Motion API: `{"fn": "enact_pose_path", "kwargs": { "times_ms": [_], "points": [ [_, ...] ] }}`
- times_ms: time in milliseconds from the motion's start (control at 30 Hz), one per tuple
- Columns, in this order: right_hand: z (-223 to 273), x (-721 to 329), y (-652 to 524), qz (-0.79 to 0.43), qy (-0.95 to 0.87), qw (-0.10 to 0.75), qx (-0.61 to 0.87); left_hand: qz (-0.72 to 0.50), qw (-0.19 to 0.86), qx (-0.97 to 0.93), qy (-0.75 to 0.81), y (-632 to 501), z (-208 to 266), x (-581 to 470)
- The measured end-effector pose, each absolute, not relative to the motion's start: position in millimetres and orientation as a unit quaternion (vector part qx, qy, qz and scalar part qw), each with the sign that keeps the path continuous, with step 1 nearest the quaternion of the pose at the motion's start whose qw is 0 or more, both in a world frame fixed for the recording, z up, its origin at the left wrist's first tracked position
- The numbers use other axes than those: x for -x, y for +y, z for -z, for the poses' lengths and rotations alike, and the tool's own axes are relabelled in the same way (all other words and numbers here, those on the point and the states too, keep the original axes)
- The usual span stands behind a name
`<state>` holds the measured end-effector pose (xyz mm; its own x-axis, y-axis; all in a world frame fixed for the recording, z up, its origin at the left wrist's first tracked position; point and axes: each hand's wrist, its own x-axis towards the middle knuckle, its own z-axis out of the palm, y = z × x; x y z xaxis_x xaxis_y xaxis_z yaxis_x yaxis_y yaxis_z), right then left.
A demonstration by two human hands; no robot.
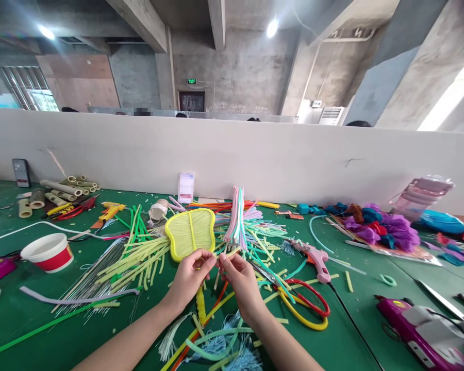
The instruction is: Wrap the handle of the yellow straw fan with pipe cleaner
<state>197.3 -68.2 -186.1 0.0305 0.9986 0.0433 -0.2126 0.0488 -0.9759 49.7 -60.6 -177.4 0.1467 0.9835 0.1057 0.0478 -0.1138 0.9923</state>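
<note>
Both hands meet at the middle of the table, fingertips pinched close together. Between them is a short pale yellow chenille stem (pixel 232 253), partly hidden by the fingers. My left hand (pixel 195 273) is closed on its left end, and my right hand (pixel 240 278) pinches it from the right. Just behind my left hand lies a fan-shaped piece (pixel 191 234) with a bright yellow rim and a wrapped yellow handle (pixel 200 305). A pile of pale yellow stems (pixel 139 260) spreads to its left. Behind my right hand stands a bundle of pink, white and mint stems (pixel 236 219).
Red-and-yellow-handled scissors (pixel 305 309) and a pink glue gun (pixel 315 257) lie to the right. Blue tassels (pixel 216 348) sit in front. A paper cup (pixel 48 252) stands left, a purple power strip (pixel 413 330) right. A white partition (pixel 294 159) closes off the back.
</note>
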Motion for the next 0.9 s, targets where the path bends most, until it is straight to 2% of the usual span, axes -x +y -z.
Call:
{"fn": "enact_pose_path", "kwargs": {
  "times_ms": [333, 567, 900],
  "points": [
    [184.2, -191.4, -70.7, -0.515, -0.476, 0.567, 0.433, -0.492, 0.511, -0.527, 0.468, -55.7, 182.0, -47.1],
    [186.1, -195.3, -68.3, -0.488, -0.524, 0.549, 0.432, -0.449, 0.509, -0.577, 0.454, -54.3, 175.2, -43.4],
    [179.0, -213.6, -65.5, -0.457, -0.558, 0.525, 0.452, -0.388, 0.386, -0.734, 0.402, -64.1, 168.2, -41.2]
  ]
}}
